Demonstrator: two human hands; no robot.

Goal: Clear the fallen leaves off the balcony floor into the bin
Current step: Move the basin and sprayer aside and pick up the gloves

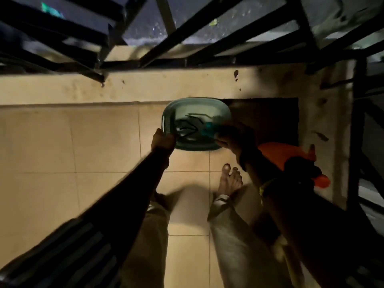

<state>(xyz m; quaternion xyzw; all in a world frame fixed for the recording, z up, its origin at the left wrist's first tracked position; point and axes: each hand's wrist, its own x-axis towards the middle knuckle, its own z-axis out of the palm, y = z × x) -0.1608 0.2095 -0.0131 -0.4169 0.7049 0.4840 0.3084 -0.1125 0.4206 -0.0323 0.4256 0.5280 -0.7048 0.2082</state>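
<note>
On the tiled balcony floor (83, 142), beside the low wall (104, 88) under the black railing (187, 28), one green bin (196, 109) is sitting, and two hands are reaching to it. The left hand (163, 139) is gripping the bin's near-left rim, fingers curled over the edge. The right hand (232, 136) is hovering at the bin's right rim and is pinching something small and teal (206, 127); motion blur is hiding what that is. Inside the bin, dark thin lines are showing against the bottom; whether they are stems, leaves or shadows I cannot tell. No leaf is plainly showing on the floor tiles, though a few dark specks are lying on the wall top. One bare foot (229, 179) is standing just behind the bin, between the two arms. One orange object (280, 154) is lying right of the right forearm, partly covered by it.
</note>
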